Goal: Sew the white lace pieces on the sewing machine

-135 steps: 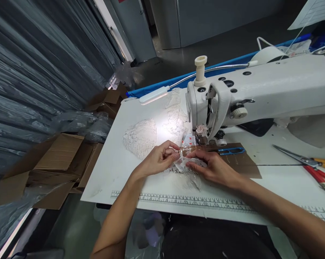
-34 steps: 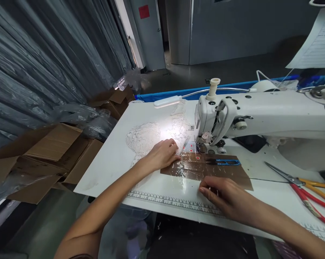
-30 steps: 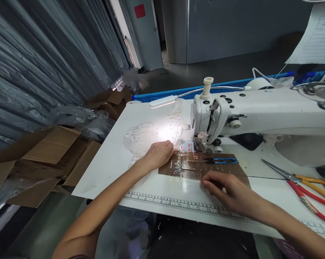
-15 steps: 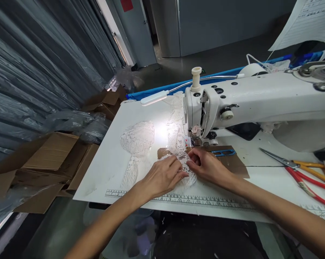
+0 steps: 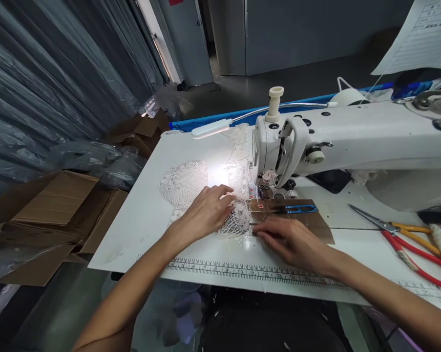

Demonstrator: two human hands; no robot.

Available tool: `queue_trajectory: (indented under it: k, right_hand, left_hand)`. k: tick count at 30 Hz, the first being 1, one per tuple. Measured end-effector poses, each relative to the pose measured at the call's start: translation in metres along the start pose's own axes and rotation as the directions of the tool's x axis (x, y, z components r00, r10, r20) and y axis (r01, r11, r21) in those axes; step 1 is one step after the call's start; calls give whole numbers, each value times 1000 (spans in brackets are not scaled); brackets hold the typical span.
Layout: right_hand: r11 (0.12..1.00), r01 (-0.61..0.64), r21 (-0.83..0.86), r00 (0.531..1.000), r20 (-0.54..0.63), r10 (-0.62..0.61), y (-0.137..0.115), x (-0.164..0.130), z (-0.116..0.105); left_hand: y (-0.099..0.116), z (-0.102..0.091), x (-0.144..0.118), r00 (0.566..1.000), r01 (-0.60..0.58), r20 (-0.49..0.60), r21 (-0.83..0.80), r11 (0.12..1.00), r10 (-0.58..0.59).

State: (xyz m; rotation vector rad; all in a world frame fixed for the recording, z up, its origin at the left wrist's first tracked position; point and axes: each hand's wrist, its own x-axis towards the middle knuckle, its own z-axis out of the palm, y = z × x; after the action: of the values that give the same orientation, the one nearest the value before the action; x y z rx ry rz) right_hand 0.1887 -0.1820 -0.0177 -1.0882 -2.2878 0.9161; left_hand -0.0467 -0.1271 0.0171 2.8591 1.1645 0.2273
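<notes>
A small piece of white lace (image 5: 236,222) is laid flat on the white sewing table (image 5: 147,220), just in front of the sewing machine (image 5: 337,146) and at the left end of a brown taped patch (image 5: 315,222). The left hand (image 5: 205,211) is spread palm-down, fingers loosely extended, and the lace's left edge is pressed by its fingertips. The right hand (image 5: 291,242) is also held flat (nothing is grasped), its fingertips being set at the lace's right edge. Blue thread snips (image 5: 297,209) are seen lying on the patch. Larger lace pieces (image 5: 185,178) are lit by a lamp (image 5: 210,129). Red and orange scissors (image 5: 407,234) are placed well apart, at the right.
</notes>
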Motion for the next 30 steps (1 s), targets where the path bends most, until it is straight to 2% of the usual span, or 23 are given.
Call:
queue_trajectory:
  k: [3, 4, 6, 9, 12, 16, 19, 21, 30]
  right_hand:
    - [994, -43, -96, 995, -96, 34, 9, 6, -4]
    - [990, -44, -133, 994, -108, 29, 11, 7, -5]
    - [979, -40, -202, 992, -126, 15, 16, 6, -5]
    - [957, -94, -276, 985, -165, 49, 25, 0, -8]
    - [942, -182, -283, 960, -257, 109, 39, -3, -14]
    - [954, -222, -202, 905, -406, 124, 51, 4, -19]
    - [961, -214, -174, 902, -414, 126, 55, 9, -16]
    - [960, -209, -187, 904, -412, 117, 57, 9, -12]
    - [953, -181, -242, 901, -430, 62, 67, 5, -4]
  left_hand:
    - [4, 13, 23, 983, -176, -69, -126, 976, 168]
    - [4, 19, 32, 971, -237, -55, -164, 958, 231]
    - [2, 28, 48, 960, -275, -1, -172, 946, 279]
    - [-8, 34, 63, 984, -160, 66, -51, 986, 163]
    - [-15, 34, 69, 1000, -10, 26, -23, 1000, 11]
    - [-12, 30, 75, 997, 70, 3, -235, 969, -72]
    - [-9, 29, 79, 987, 161, 70, -465, 870, -145]
    - [-9, 30, 80, 978, 210, 118, -553, 806, -174]
    - [-1, 38, 84, 944, 320, 134, -600, 733, -302]
